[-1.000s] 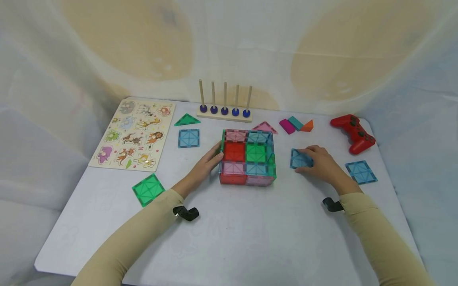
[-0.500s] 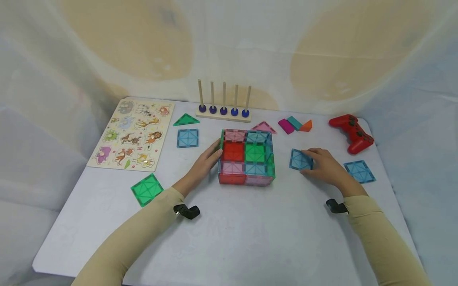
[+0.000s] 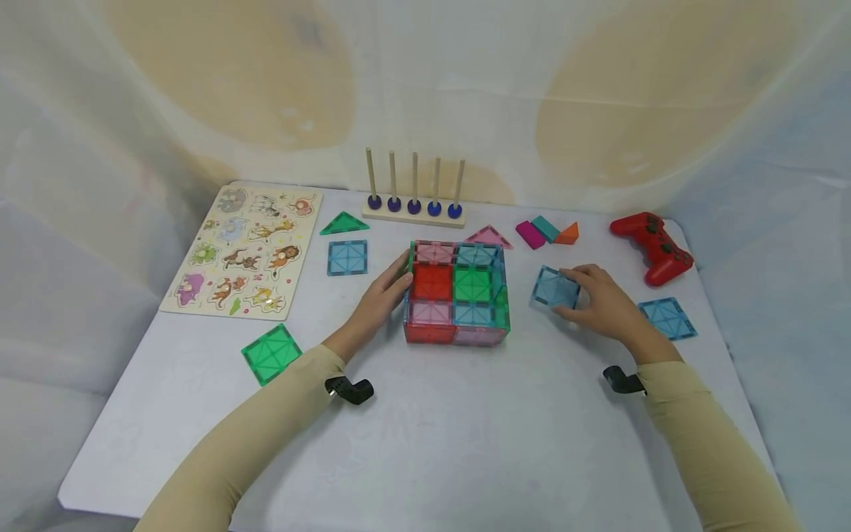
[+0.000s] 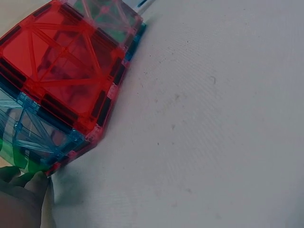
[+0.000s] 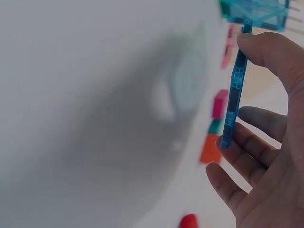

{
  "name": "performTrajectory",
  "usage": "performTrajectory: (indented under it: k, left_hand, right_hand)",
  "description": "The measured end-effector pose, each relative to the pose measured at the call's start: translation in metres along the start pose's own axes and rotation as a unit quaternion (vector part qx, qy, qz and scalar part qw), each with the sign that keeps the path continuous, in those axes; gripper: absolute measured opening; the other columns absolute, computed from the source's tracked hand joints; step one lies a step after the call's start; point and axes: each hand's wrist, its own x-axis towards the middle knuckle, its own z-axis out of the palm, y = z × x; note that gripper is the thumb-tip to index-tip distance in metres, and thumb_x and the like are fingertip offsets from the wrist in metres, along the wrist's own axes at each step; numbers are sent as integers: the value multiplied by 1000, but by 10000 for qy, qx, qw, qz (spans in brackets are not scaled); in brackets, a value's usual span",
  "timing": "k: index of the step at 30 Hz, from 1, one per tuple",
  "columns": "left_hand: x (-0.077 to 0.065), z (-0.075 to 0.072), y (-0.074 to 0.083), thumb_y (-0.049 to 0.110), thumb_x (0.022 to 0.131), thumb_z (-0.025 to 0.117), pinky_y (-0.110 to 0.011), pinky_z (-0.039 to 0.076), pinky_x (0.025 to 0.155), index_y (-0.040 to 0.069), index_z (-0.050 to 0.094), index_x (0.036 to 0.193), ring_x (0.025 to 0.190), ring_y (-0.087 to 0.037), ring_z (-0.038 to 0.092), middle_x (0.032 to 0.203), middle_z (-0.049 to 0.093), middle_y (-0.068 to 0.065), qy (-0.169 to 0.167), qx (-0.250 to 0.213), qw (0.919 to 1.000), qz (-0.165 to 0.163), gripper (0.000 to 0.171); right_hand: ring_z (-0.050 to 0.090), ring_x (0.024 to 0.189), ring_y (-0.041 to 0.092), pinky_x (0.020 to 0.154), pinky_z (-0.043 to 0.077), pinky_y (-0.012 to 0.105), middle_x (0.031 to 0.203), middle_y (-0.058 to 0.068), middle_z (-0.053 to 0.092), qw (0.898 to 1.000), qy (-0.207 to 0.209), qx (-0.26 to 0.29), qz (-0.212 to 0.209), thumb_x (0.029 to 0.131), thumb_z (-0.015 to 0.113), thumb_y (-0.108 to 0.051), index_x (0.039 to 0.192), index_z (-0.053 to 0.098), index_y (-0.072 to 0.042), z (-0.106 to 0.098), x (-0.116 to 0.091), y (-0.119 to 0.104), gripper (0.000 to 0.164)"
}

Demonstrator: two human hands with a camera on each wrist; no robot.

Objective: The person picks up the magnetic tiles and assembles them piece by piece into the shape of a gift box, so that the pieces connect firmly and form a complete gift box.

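A box of translucent magnetic tiles [image 3: 432, 312] in red, green, blue and pink stands in the middle of the table. My left hand [image 3: 380, 299] rests against its left side; in the left wrist view the fingertips [image 4: 35, 183] touch its lower edge. To the right of the box, my right hand [image 3: 600, 307] pinches a blue square magnetic tile [image 3: 555, 287] by its edges. The right wrist view shows that tile edge-on, between the thumb [image 5: 266, 50] and the fingers, lifted off the table and casting a shadow.
Loose tiles lie around: a green square [image 3: 272, 354], blue squares [image 3: 347, 258] [image 3: 667, 318], a green triangle [image 3: 344, 223] and a pink triangle [image 3: 489, 236]. An animal puzzle board [image 3: 242, 251], a peg stand [image 3: 414, 214], small coloured blocks [image 3: 547, 229] and a red game controller [image 3: 654, 247] stand farther back.
The right hand has picked the blue square tile up from the table, tilting it. The left hand has stayed against the box.
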Motion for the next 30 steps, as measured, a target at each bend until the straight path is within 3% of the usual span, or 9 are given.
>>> performTrajectory:
  k: [8,16,24,30]
  left_hand:
    - [0,0,-1,39,109,47,-42,29,121,33,25,163,153,-15,21,167,23,7,-37,-11,9998,182,59]
    - [-1,0,3,38,109,46,-40,29,121,34,24,162,153,-13,20,168,21,7,-100,-20,9998,175,58]
    - [-10,1,26,23,111,44,-43,27,121,18,18,164,155,-22,17,170,16,-4,-249,-140,9993,222,60]
    - [-1,-2,6,27,111,44,-45,27,121,29,18,164,154,-19,17,169,15,3,-195,-96,9991,365,59]
  right_hand:
    - [38,134,43,101,45,66,148,23,39,9980,349,147,-513,88,79,-37,153,44,-7,-24,8,-29,80]
    - [39,135,42,105,42,66,151,22,36,9954,230,167,-915,89,78,-38,155,42,-9,-36,24,-63,80]
    - [39,138,39,106,43,63,154,20,36,9928,31,65,-1197,88,78,-42,155,43,-10,-31,40,-93,82]
    - [37,139,37,106,45,60,154,17,37,9930,-109,-15,-1173,87,79,-41,155,44,-13,-26,49,-107,81]
